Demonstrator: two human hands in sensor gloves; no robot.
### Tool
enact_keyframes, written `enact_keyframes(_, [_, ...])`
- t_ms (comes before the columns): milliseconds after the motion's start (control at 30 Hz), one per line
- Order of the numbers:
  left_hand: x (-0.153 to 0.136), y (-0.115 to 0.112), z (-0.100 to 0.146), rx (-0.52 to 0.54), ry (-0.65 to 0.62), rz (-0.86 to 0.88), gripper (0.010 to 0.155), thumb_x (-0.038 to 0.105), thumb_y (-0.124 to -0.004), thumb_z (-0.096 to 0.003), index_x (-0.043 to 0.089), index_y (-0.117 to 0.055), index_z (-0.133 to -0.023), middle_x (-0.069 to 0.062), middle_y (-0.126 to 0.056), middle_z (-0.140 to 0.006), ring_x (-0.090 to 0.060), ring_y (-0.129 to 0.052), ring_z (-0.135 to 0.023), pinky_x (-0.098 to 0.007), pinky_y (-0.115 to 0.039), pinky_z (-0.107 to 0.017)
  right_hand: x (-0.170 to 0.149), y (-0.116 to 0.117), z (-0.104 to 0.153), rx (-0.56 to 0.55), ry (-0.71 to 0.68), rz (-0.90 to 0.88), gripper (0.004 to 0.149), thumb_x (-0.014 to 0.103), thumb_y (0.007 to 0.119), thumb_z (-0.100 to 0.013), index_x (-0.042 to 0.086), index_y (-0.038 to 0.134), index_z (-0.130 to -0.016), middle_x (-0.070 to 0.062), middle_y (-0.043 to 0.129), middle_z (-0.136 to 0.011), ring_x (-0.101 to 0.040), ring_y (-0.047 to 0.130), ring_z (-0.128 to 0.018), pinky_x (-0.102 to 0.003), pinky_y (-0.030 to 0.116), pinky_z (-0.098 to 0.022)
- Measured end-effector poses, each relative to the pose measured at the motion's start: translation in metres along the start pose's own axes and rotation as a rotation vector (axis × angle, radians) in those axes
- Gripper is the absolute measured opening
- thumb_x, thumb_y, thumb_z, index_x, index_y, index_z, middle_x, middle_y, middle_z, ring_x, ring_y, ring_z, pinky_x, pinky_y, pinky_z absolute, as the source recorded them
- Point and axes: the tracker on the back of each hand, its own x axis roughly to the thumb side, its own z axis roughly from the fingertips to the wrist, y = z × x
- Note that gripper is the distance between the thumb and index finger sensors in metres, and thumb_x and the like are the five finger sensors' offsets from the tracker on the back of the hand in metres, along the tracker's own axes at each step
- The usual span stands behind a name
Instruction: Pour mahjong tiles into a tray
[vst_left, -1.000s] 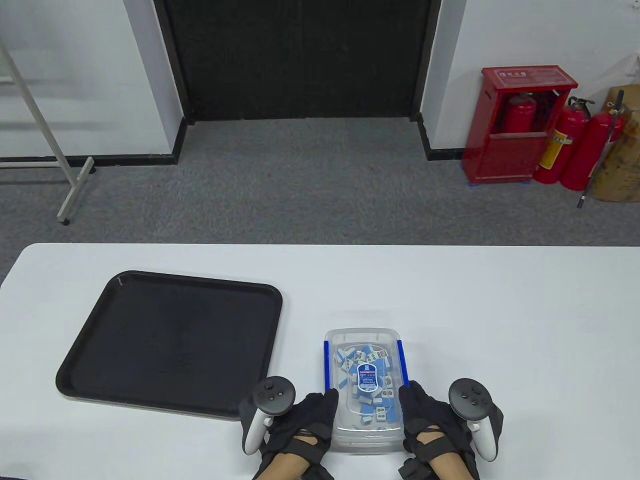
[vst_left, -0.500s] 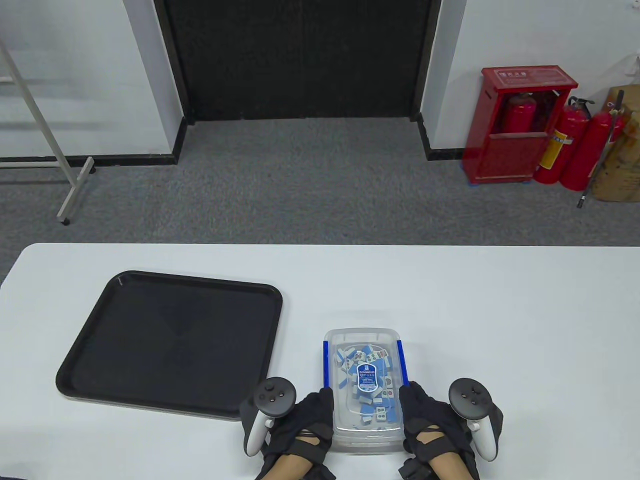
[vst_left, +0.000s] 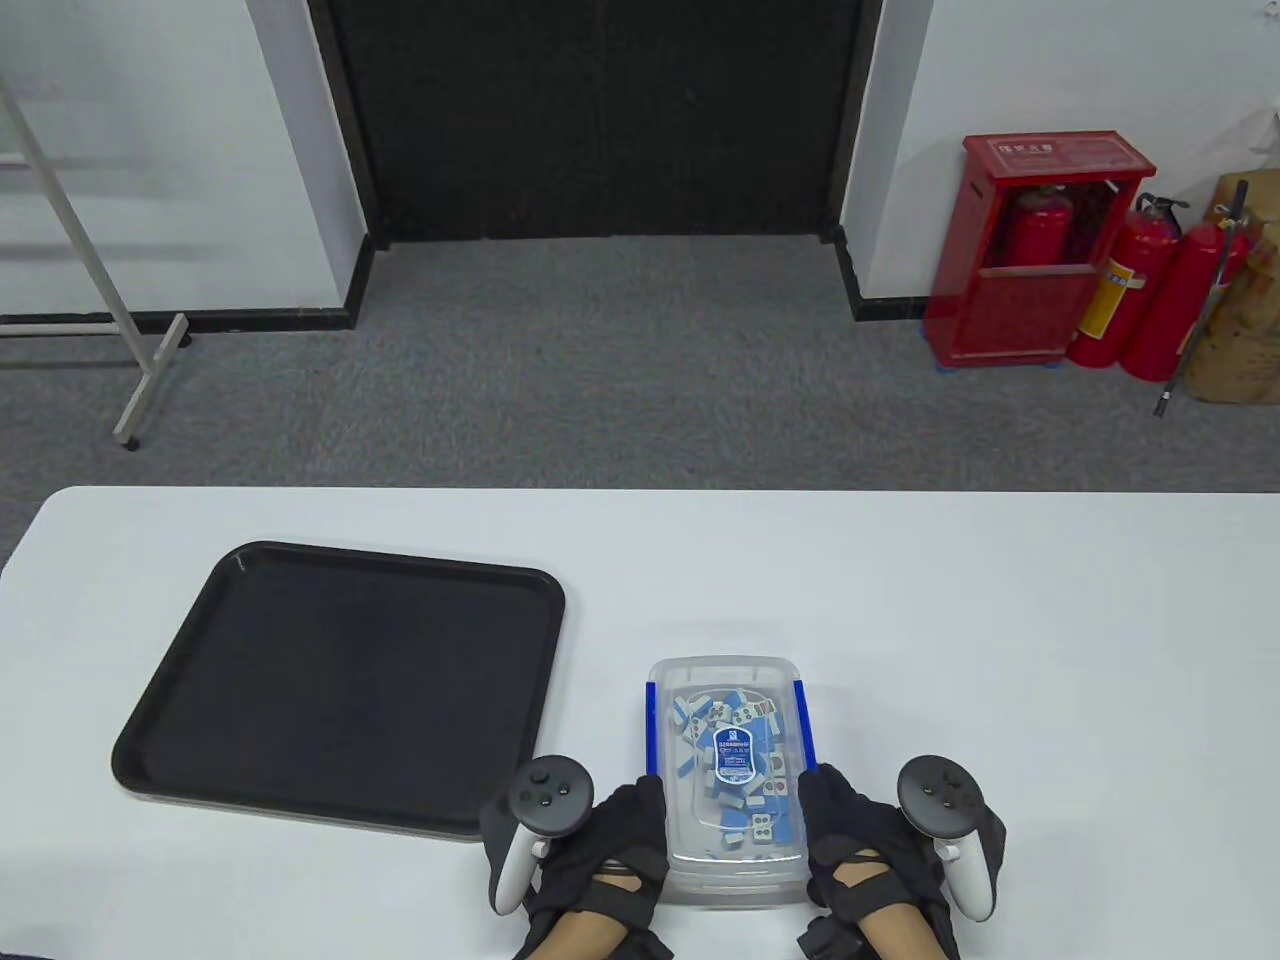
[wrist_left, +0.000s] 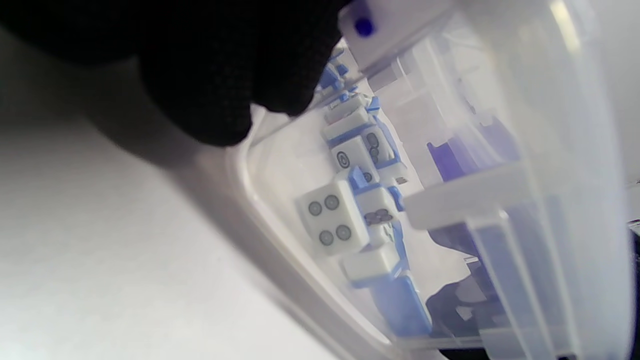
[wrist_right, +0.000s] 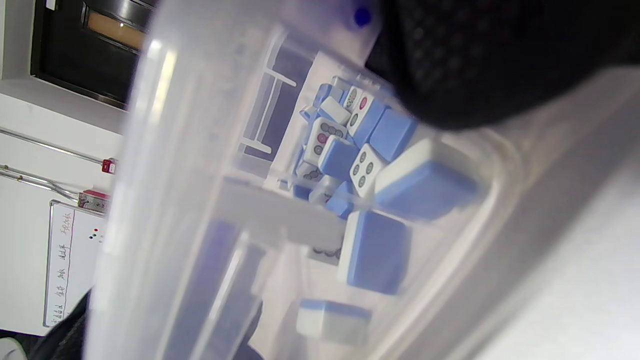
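Note:
A clear plastic box (vst_left: 727, 672) with blue side clips and a lid stands near the table's front edge, full of blue-backed mahjong tiles (vst_left: 735, 770). My left hand (vst_left: 610, 835) presses against the box's left side and my right hand (vst_left: 850, 835) against its right side. The left wrist view shows my gloved fingers (wrist_left: 220, 75) on the box wall (wrist_left: 280, 280), with tiles (wrist_left: 330, 217) inside. The right wrist view shows my fingers (wrist_right: 475, 60) on the other wall (wrist_right: 165, 150) and tiles (wrist_right: 375, 250). A black tray (vst_left: 250, 600) lies empty to the left.
The white table (vst_left: 1000, 620) extends to the right and behind the box. The tray's near right corner lies close to my left hand's tracker (vst_left: 545, 795). Beyond the table are grey carpet and red fire extinguishers (vst_left: 1150, 290).
My left hand's fingers have shifted slightly lower along the box's left side. The box and tray have not moved.

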Motion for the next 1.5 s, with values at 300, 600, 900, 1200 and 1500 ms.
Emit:
enact_keyframes(300, [-0.008, 0.002, -0.001, 0.015, 0.043, 0.061, 0.067, 0.052, -0.044, -0.0506, 0.0, -0.079, -0.076, -0.011, -0.099, -0.045, -0.027, -0.104, -0.022, -0.045, -0.086, -0.021, -0.001, 0.0, 0.0, 0.008, 0.012, -0.009, 0.074, 0.046, 0.057, -0.047, -0.01, 0.046, -0.093, -0.036, 0.083, -0.041, -0.03, 0.088, -0.006, -0.056, 0.077, -0.017])
enact_keyframes(600, [-0.015, 0.005, -0.005, -0.049, 0.078, 0.139, 0.066, 0.051, -0.048, -0.0531, -0.003, -0.075, -0.078, -0.014, -0.097, -0.049, -0.031, -0.103, -0.026, -0.048, -0.084, -0.023, 0.0, 0.001, -0.001, 0.012, 0.01, -0.005, 0.074, 0.046, 0.058, -0.047, -0.01, 0.047, -0.093, -0.036, 0.083, -0.041, -0.03, 0.088, -0.005, -0.056, 0.078, -0.016])
enact_keyframes(900, [-0.014, 0.005, -0.005, -0.013, 0.057, 0.071, 0.065, 0.052, -0.05, -0.0538, -0.003, -0.071, -0.082, -0.015, -0.095, -0.054, -0.032, -0.102, -0.031, -0.048, -0.084, -0.023, 0.0, -0.001, -0.001, -0.012, -0.006, -0.014, 0.072, 0.043, 0.058, -0.046, -0.013, 0.052, -0.09, -0.036, 0.086, -0.036, -0.031, 0.089, 0.0, -0.056, 0.079, -0.014])
enact_keyframes(1200, [-0.01, 0.006, -0.005, 0.012, 0.026, -0.017, 0.064, 0.052, -0.05, -0.0535, -0.002, -0.072, -0.08, -0.012, -0.096, -0.052, -0.03, -0.103, -0.029, -0.048, -0.084, -0.022, 0.001, -0.002, -0.002, -0.03, -0.012, -0.001, 0.07, 0.041, 0.057, -0.046, -0.015, 0.054, -0.088, -0.036, 0.088, -0.034, -0.03, 0.09, 0.002, -0.056, 0.081, -0.012])
enact_keyframes(1500, [-0.006, 0.006, -0.004, 0.03, 0.022, -0.067, 0.063, 0.051, -0.049, -0.0532, -0.002, -0.072, -0.079, -0.011, -0.096, -0.052, -0.029, -0.104, -0.028, -0.047, -0.084, -0.023, -0.014, -0.007, -0.004, -0.006, 0.059, -0.167, 0.066, 0.037, 0.059, -0.046, -0.015, 0.06, -0.086, -0.037, 0.091, -0.033, -0.032, 0.092, 0.003, -0.057, 0.081, -0.013])
